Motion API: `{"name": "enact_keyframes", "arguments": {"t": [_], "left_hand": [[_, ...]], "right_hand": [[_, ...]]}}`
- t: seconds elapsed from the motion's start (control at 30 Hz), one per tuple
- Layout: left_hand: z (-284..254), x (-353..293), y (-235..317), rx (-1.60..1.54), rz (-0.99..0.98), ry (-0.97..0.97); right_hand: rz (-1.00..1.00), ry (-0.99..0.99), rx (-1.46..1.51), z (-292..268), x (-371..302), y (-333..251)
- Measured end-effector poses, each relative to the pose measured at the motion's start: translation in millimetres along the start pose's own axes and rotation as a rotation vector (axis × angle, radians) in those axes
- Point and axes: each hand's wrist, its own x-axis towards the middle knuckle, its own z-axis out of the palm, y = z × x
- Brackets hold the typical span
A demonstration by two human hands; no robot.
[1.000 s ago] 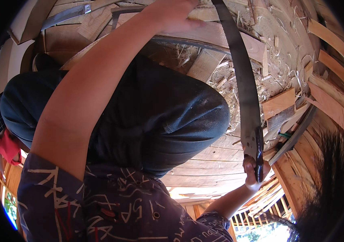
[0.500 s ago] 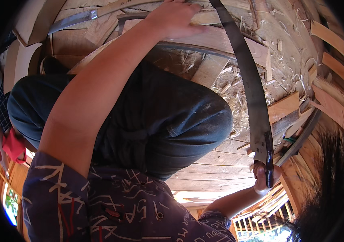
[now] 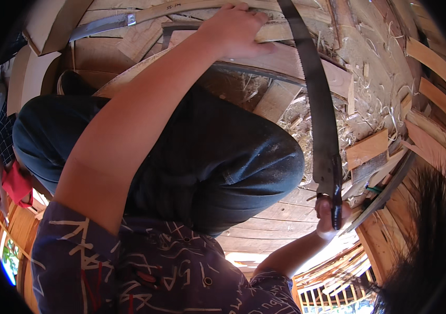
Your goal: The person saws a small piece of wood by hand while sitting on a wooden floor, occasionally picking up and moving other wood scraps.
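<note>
My right hand [image 3: 329, 213] is closed round the dark handle of a long curved handsaw [image 3: 319, 99], at the lower right. Its toothed edge faces left, and the blade runs up past the top rim, crossing over a flat wooden board [image 3: 286, 56]. At the top middle my left hand [image 3: 241, 32] presses down, its thumb on the board and its fingers across a pale wooden strip [image 3: 276, 32]. The thumb and fingers straddle this strip; the fingertips are partly hidden. From this view I cannot tell whether the teeth touch the wood.
A metal blade [image 3: 103, 26] joined to a long curved wooden strip lies at the upper left. Wood shavings [image 3: 306, 118] and offcuts [image 3: 368, 148] litter the plank floor. My bent knee [image 3: 265, 157] is close to the saw. Another person's red cloth [image 3: 16, 184] shows at the far left.
The saw and my right hand have moved away from me and slightly left. My left hand stays on the wood, while the whole view has shifted a little.
</note>
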Motion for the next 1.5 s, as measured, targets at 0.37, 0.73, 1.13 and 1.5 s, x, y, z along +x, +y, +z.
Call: {"name": "enact_keyframes", "arguments": {"t": [0.37, 0.73, 1.13, 1.5], "left_hand": [[14, -10, -1, -0.021, 0.035, 0.055], [10, -5, -7, 0.01, 0.01, 0.01], [17, 0, -9, 0.008, 0.036, 0.013], [7, -7, -1, -0.006, -0.022, 0.026]], "right_hand": [[0.046, -0.07, -0.016, 51, 74, -36], [0.054, -0.097, 0.076, 75, 109, -38], [0.02, -0.118, -0.059, -25, -23, -18], [0.016, -0.133, -0.027, 45, 61, -27]]}}
